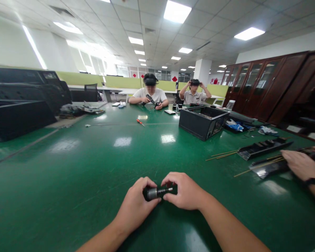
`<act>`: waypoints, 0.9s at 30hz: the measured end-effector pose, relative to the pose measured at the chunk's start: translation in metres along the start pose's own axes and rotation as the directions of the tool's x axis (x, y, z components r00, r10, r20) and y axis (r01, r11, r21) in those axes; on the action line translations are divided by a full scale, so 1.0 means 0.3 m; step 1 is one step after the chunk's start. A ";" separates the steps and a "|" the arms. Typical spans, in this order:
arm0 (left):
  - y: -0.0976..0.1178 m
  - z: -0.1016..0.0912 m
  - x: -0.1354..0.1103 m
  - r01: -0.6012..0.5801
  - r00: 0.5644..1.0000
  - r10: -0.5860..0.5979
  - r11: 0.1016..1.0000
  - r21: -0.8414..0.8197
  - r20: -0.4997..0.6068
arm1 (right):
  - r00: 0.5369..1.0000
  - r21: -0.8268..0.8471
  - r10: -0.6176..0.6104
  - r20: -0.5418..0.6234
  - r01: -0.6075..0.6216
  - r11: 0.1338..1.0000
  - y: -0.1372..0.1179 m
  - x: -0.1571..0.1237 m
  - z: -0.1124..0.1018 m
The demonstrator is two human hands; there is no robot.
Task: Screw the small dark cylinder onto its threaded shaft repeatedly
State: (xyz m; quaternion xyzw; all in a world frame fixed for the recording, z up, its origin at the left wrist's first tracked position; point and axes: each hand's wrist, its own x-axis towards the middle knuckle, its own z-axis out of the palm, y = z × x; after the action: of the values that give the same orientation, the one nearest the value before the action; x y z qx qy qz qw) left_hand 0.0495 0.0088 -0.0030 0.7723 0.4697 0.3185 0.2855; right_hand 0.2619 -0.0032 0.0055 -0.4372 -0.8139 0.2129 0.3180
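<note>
My left hand [133, 203] is wrapped round what looks like an electric screwdriver [152, 193], with a dark body, a grey collar and a slim bit ending in a silver tip. The bit points right, toward my right hand [185, 192]. That hand curves round the tip with thumb and fingers apart, and I see no contact with the bit. The rear of the tool is hidden in my left palm. Both hands are close to the green tabletop [99, 182].
An orange-handled screwdriver [140, 122] lies ahead. A black computer case [199, 120] stands right of centre; more black cases [18, 115] are at left. A co-worker's hand [301, 162] touches black trays [270, 168] with thin rods. Two people [149, 94] sit opposite.
</note>
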 end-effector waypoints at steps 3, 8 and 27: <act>0.002 0.000 0.000 -0.013 1.000 0.013 1.000 0.006 0.007 | 1.000 -0.011 0.008 0.009 -0.008 1.000 0.005 -0.001 0.002; 0.001 0.000 -0.001 -0.048 0.999 0.048 0.999 0.015 0.010 | 1.000 0.003 0.014 0.016 -0.014 1.000 0.003 -0.001 0.008; -0.001 0.007 -0.002 -0.101 0.994 0.101 0.995 0.020 0.036 | 0.998 -0.007 0.006 0.064 -0.006 1.000 0.005 0.002 0.027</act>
State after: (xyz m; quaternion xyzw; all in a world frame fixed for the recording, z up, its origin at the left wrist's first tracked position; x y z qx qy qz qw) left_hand 0.0507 0.0082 -0.0046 0.8035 0.4284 0.3140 0.2687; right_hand 0.2569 -0.0024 -0.0010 -0.4335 -0.8231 0.2252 0.2895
